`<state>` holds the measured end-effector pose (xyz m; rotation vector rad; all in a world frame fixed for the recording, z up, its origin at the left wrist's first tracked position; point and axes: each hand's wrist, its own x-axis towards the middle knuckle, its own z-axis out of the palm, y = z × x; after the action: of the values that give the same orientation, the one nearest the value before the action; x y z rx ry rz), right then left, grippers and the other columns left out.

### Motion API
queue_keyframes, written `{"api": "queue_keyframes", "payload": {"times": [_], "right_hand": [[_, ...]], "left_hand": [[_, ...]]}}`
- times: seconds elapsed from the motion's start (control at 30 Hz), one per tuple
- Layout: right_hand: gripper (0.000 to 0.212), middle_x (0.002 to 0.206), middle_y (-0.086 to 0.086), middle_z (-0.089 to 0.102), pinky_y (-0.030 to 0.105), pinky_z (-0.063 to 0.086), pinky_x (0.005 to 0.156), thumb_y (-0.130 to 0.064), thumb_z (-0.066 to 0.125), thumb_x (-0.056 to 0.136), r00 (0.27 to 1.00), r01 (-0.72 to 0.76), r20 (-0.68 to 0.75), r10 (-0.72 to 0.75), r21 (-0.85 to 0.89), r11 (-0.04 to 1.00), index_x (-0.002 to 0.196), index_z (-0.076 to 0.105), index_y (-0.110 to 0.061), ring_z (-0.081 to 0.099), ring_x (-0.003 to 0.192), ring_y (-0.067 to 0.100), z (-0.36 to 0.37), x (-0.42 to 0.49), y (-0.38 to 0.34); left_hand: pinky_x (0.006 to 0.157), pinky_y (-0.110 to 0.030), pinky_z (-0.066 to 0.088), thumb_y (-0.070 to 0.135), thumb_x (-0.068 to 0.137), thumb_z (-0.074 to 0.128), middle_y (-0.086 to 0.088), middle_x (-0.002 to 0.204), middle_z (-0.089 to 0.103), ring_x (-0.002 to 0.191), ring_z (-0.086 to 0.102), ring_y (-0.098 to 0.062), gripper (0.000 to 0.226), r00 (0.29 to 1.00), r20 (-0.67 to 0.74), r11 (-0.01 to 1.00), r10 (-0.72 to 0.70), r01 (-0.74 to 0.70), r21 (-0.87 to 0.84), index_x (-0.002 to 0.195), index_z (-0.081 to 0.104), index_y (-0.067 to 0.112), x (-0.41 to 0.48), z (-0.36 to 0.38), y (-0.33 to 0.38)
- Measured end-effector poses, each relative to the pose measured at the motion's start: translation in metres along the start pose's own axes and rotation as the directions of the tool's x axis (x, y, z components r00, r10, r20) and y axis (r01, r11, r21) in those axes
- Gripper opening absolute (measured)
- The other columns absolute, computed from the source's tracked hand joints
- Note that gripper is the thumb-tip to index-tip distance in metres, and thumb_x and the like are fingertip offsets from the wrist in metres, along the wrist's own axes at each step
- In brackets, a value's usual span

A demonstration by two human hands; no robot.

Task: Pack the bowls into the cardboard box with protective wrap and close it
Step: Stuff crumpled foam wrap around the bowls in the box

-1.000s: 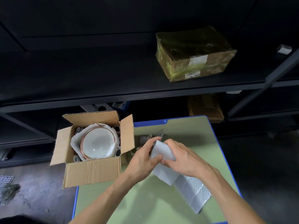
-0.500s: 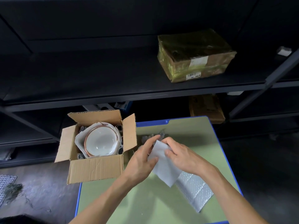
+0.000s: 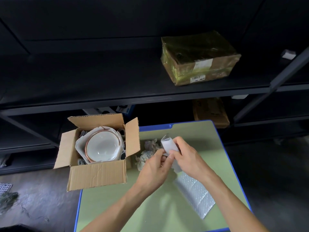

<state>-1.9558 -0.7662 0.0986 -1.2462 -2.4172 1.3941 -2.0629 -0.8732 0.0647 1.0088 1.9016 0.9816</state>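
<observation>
An open cardboard box (image 3: 97,176) stands at the left edge of the green table (image 3: 167,206), all flaps up. Inside it a white bowl with a brown rim (image 3: 102,146) lies on white foam wrap (image 3: 80,144). Right of the box, my left hand (image 3: 153,168) and my right hand (image 3: 187,158) together pinch a small white foam sheet (image 3: 168,144), rolled or folded upward between them. A flat sheet of bubble wrap (image 3: 195,193) lies on the table under my right wrist.
Crumpled paper wads (image 3: 147,153) sit between the box and my hands. A dark metal shelf (image 3: 117,97) runs behind the table, with a taped parcel (image 3: 199,57) on it and another carton (image 3: 210,113) below. The table has a blue rim (image 3: 234,173).
The foam sheet, held spread and hanging before, is now rolled up tighter between both hands, which have come closer together. The box and bowl have not moved.
</observation>
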Motion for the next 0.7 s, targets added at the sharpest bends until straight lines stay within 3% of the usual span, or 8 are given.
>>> {"api": "queue_keyframes", "payload": {"times": [0.07, 0.17, 0.27, 0.37, 0.43, 0.5, 0.6, 0.7], "right_hand": [[0.014, 0.082, -0.008, 0.061, 0.028, 0.046, 0.07, -0.018, 0.055, 0.094, 1.0, -0.024, 0.005, 0.024, 0.058, 0.998, 0.086, 0.05, -0.028, 0.054, 0.075, 0.01, 0.0, 0.0, 0.0], [0.006, 0.084, 0.0, 0.068, 0.041, 0.051, 0.076, -0.014, 0.053, 0.095, 0.999, -0.007, 0.038, 0.002, 0.135, 0.991, 0.089, 0.056, -0.016, 0.061, 0.081, 0.023, -0.001, 0.0, 0.001], [0.016, 0.082, -0.012, 0.067, 0.027, 0.047, 0.066, -0.011, 0.046, 0.1, 0.997, -0.024, 0.073, 0.012, 0.168, 0.985, 0.096, 0.053, -0.025, 0.056, 0.073, 0.012, 0.0, -0.003, -0.002], [0.017, 0.088, -0.001, 0.067, 0.031, 0.048, 0.072, -0.011, 0.051, 0.097, 1.0, -0.009, 0.025, 0.005, 0.165, 0.986, 0.098, 0.052, -0.028, 0.056, 0.077, 0.014, 0.005, -0.002, -0.003], [0.014, 0.09, -0.006, 0.064, 0.027, 0.047, 0.078, -0.014, 0.059, 0.093, 0.999, 0.027, -0.049, -0.022, 0.095, 0.995, 0.093, 0.057, -0.028, 0.056, 0.086, 0.007, 0.011, 0.002, 0.0], [0.007, 0.098, -0.013, 0.056, 0.014, 0.039, 0.08, -0.018, 0.066, 0.089, 0.988, 0.059, -0.142, -0.064, -0.042, 0.997, 0.093, 0.062, -0.023, 0.044, 0.095, 0.005, 0.017, 0.004, 0.0], [0.017, 0.11, -0.02, 0.047, -0.001, 0.029, 0.085, -0.019, 0.074, 0.083, 0.971, 0.08, -0.221, -0.094, -0.071, 0.994, 0.098, 0.065, -0.023, 0.033, 0.104, 0.004, 0.019, 0.003, -0.001], [0.032, 0.102, -0.019, 0.056, 0.012, 0.04, 0.083, -0.027, 0.079, 0.079, 0.983, 0.0, -0.182, 0.015, 0.085, 0.996, 0.1, 0.056, -0.035, 0.049, 0.097, 0.003, 0.017, 0.0, 0.0]], "left_hand": [[0.075, -0.036, 0.055, 0.057, 0.095, 0.047, 0.013, 0.078, 0.064, 0.071, 0.059, -0.007, 0.029, 1.0, 0.007, 0.998, -0.013, 0.013, -0.057, 0.097, 0.056, 0.029, 0.001, 0.0, 0.0], [0.075, -0.035, 0.053, 0.058, 0.09, 0.049, 0.011, 0.093, 0.069, 0.081, 0.064, -0.009, 0.033, 0.999, 0.045, 0.991, -0.026, 0.031, -0.127, 0.109, 0.058, 0.032, 0.002, -0.003, -0.002], [0.083, -0.048, 0.055, 0.059, 0.087, 0.054, 0.008, 0.098, 0.071, 0.09, 0.067, -0.017, 0.034, 0.998, 0.034, 0.99, -0.047, 0.051, -0.133, 0.113, 0.056, 0.036, 0.003, -0.005, -0.006], [0.085, -0.05, 0.055, 0.057, 0.084, 0.059, 0.01, 0.099, 0.071, 0.094, 0.069, -0.017, 0.036, 0.998, 0.012, 0.99, -0.062, 0.063, -0.13, 0.113, 0.056, 0.036, 0.003, -0.007, -0.009], [0.085, -0.05, 0.055, 0.052, 0.085, 0.06, 0.01, 0.099, 0.071, 0.093, 0.068, -0.015, 0.032, 0.998, -0.005, 0.992, -0.058, 0.057, -0.113, 0.113, 0.057, 0.036, 0.003, -0.009, -0.009], [0.084, -0.046, 0.056, 0.045, 0.087, 0.058, 0.012, 0.1, 0.07, 0.094, 0.068, -0.012, 0.029, 0.999, -0.012, 0.994, -0.052, 0.05, -0.1, 0.115, 0.057, 0.036, 0.002, -0.011, -0.009], [0.084, -0.037, 0.055, 0.035, 0.09, 0.053, 0.014, 0.1, 0.069, 0.092, 0.065, -0.007, 0.029, 0.999, -0.01, 0.996, -0.049, 0.048, -0.072, 0.119, 0.057, 0.036, 0.0, -0.013, -0.007], [0.078, -0.033, 0.053, 0.026, 0.086, 0.047, 0.014, 0.095, 0.064, 0.086, 0.06, -0.006, 0.031, 0.999, -0.001, 0.996, -0.054, 0.054, -0.065, 0.114, 0.056, 0.034, -0.002, -0.016, -0.008]]}}
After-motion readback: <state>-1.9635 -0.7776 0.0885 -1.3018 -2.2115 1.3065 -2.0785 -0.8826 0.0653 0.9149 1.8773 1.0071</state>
